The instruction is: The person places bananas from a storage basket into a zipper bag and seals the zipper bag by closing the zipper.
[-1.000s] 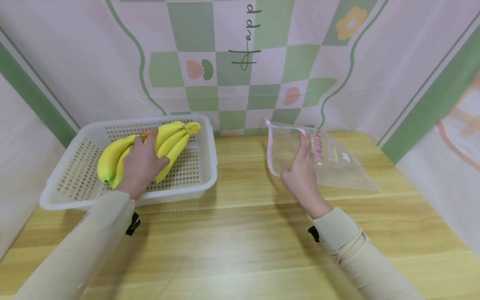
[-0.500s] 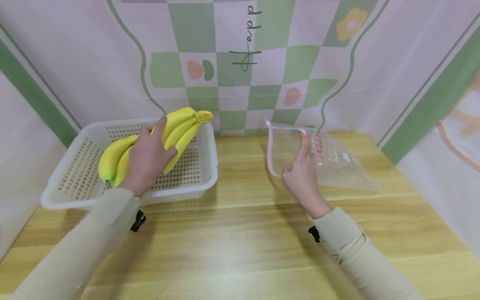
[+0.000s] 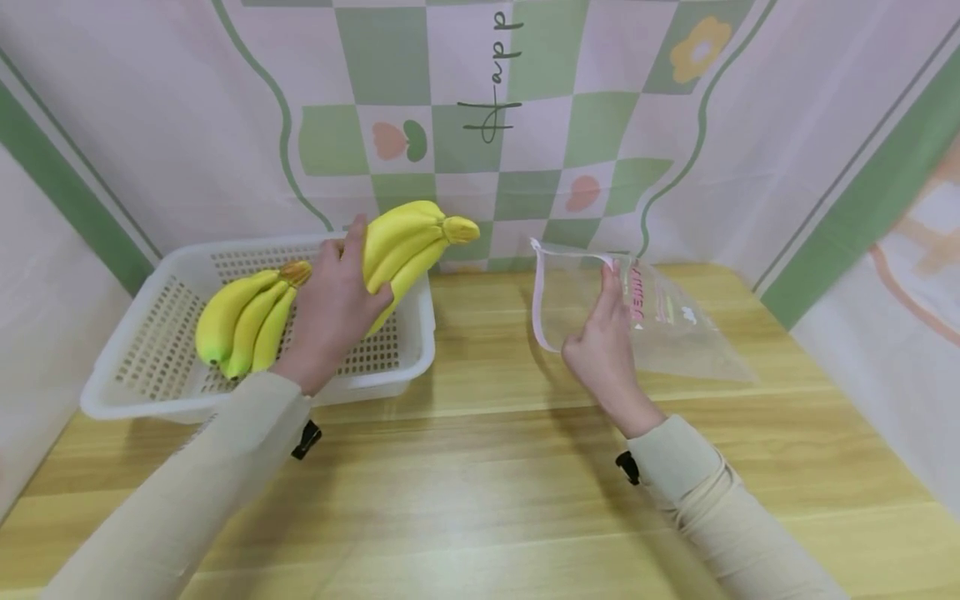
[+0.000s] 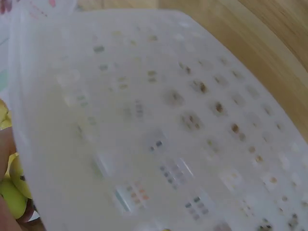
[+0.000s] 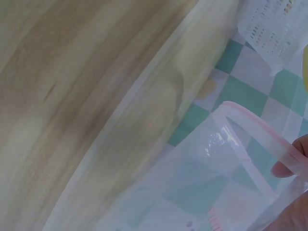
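Left hand point(image 3: 332, 317) has its fingers wrapped round one banana bunch point(image 3: 405, 242), raised over the white basket point(image 3: 405, 350), while the right hand point(image 3: 603, 350) pinches the clear zip bag point(image 3: 675, 329) open on the table, whose narrow floppy mouth could snag the fruit.

Basket point(image 3: 405, 342) at table's point(image 3: 480, 467) left, one banana bunch point(image 3: 243, 321) inside; bag point(image 3: 675, 333) to its right, near backdrop point(image 3: 525, 125).

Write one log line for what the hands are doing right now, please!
left hand: holds banana bunch above basket | right hand: holds bag open | second bunch: in basket
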A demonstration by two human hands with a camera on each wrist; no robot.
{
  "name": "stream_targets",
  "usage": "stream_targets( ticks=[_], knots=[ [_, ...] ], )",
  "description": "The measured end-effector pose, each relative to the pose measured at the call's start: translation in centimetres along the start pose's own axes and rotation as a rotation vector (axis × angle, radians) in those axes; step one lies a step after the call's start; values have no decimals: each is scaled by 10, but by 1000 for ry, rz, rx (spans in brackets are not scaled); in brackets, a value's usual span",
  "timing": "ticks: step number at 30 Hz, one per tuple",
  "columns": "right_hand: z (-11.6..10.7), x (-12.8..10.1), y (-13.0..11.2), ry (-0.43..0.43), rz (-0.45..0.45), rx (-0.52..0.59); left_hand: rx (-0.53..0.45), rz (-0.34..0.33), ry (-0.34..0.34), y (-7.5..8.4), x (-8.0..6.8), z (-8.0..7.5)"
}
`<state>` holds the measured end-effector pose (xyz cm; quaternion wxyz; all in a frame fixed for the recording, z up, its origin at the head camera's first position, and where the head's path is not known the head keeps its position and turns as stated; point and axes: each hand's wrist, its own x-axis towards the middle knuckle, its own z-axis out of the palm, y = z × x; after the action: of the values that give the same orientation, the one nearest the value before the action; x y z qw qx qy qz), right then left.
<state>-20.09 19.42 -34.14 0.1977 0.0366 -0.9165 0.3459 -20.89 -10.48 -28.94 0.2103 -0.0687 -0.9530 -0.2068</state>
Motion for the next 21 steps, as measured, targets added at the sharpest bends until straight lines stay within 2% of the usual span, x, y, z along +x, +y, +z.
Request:
stream_targets(
  ticks=[5,10,21],
  knots=[
    [-1,1,-2,-8,3,19,-46,-1,3,11,2,6],
    [-1,1,-4,-7,9,33,-62,46,12,19,4,11],
    [-1,1,-10,-34,39,58,-59,99,-30,33,10,18]
  ],
)
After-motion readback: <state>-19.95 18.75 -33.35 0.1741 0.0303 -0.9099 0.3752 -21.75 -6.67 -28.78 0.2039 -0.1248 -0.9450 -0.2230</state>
